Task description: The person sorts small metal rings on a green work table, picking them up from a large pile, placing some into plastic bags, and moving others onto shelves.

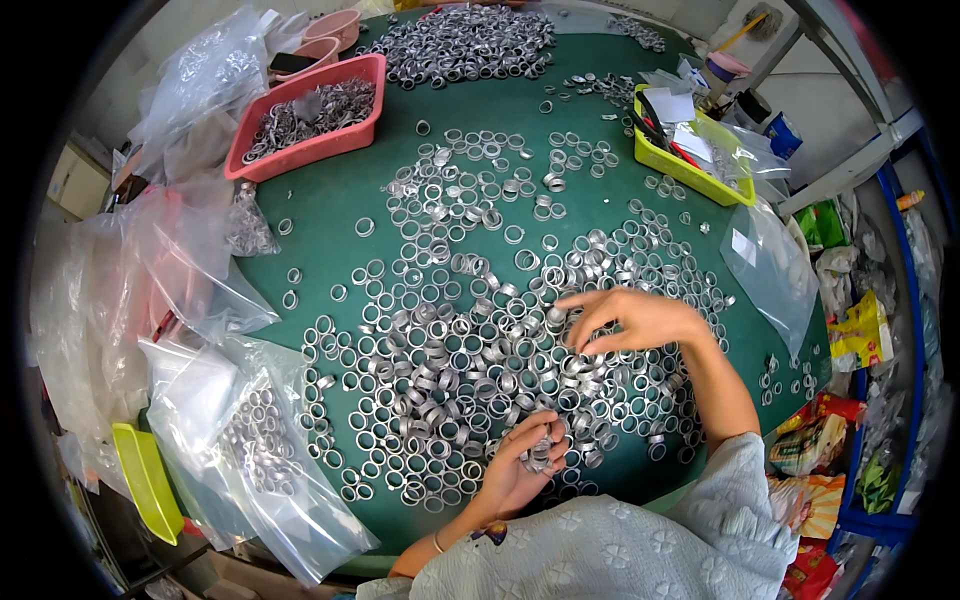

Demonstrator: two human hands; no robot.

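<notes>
Silvery metal rings (470, 375) lie in a wide, loose pile on a green tabletop (330, 225). Close to my body, my left hand (522, 462) is turned palm up at the near edge of the pile. Its fingers curl around a few metal rings (541, 456); the exact number is hard to make out. Farther forward and to the right, my right hand (628, 320) reaches over the pile with palm down. Its index finger and thumb are apart, the fingertips close to rings, and no ring shows between them.
At the back left stands a pink basket (305, 160) of small metal parts. A yellow-green basket (690, 172) with tools and papers is at the back right. Another heap of rings (455, 45) covers the far end. Plastic bags (265, 450) line the left side.
</notes>
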